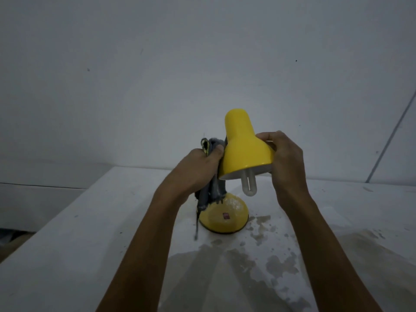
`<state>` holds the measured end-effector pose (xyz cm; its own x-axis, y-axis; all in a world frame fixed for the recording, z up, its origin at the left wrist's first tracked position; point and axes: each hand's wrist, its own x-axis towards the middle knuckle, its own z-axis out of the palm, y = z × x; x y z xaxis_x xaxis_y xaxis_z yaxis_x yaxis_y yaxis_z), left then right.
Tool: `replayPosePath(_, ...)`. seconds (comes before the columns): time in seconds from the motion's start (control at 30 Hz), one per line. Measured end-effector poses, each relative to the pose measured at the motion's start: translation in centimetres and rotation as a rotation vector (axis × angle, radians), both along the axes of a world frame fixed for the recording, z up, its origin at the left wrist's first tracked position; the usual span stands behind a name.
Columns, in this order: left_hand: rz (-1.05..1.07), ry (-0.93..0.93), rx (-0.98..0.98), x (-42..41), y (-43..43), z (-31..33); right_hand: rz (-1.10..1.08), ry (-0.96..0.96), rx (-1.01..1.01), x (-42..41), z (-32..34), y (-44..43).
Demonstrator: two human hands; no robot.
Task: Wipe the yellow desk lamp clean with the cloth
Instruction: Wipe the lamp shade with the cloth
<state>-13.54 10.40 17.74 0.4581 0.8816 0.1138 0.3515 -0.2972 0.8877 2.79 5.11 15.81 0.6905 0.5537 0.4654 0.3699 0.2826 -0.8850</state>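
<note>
Head view: yellow desk lamp [244,154] is standing on the wet white table [90,244]. Right hand [284,158] is gripping the shade's rim, steadying it; left hand [200,167] is clutching the grey cloth [210,192] against the shade's side. Firm bracing should keep the shade from swivelling.

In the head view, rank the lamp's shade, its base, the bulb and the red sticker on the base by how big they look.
1. Shade
2. Base, though it sits at a different distance, so true sizes are unsure
3. Bulb, partly hidden inside the shade
4. Red sticker
</note>
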Motion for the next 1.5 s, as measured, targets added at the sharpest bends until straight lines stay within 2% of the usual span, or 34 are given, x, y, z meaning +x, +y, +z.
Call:
replayPosePath(0.1,0.083,-0.082,0.044,-1.0,-0.5,1.5,-0.096,-0.094,0.108,-0.5,0.3,-0.4)
replayPosePath(0.23,0.114,-0.387,0.094,-2.1,-1.9,3.2,-0.293,-0.364,0.428,-3.0,1.4,-1.3)
replayPosePath(0.3,0.104,-0.497,0.070,-2.1,-2.3,3.7,-0.216,-0.474,0.467,-4.8,1.8,-1.8)
replayPosePath(0.4,0.044,-0.615,-0.011,-1.9,-3.3,3.9,-0.024,-0.586,0.373,-7.8,1.7,-1.9)
replayPosePath(0.53,-0.118,-0.698,-0.107,-1.8,-4.8,4.2,0.095,-0.601,0.356,-9.4,0.7,-1.3)
replayPosePath(0.67,-0.283,-0.739,-0.201,-2.3,-5.5,4.7,0.121,-0.562,0.336,-9.5,0.9,-1.6)
replayPosePath(0.8,-0.434,-0.767,-0.239,-2.3,-6.3,4.9,0.183,-0.470,0.416,-9.4,1.7,-2.1)
replayPosePath(0.9,-0.490,-0.700,-0.232,-2.3,-5.8,4.8,0.123,-0.329,0.416,-8.8,2.4,-2.5)
replayPosePath(0.97,-0.470,-0.582,-0.108,-2.4,-5.1,4.6,0.069,-0.180,0.348,-7.9,3.1,-3.0)
replayPosePath(1.07,-0.287,-0.471,0.087,-2.1,-3.9,3.9,0.113,0.181,0.286,-5.0,4.3,-3.5)
replayPosePath(1.13,-0.184,-0.423,0.230,-1.4,-3.1,3.2,0.123,0.304,0.293,-2.9,4.7,-3.7)
replayPosePath(1.23,-0.099,-0.237,0.318,-0.4,-2.2,1.8,-0.014,0.352,0.288,0.1,3.9,-3.2)
replayPosePath(1.37,-0.113,-0.068,0.248,0.7,-1.5,0.2,-0.113,0.368,0.183,2.9,1.3,-1.9)
replayPosePath(1.5,-0.147,-0.028,0.226,0.8,-0.9,-0.2,-0.126,0.143,0.063,3.1,0.1,-1.4)
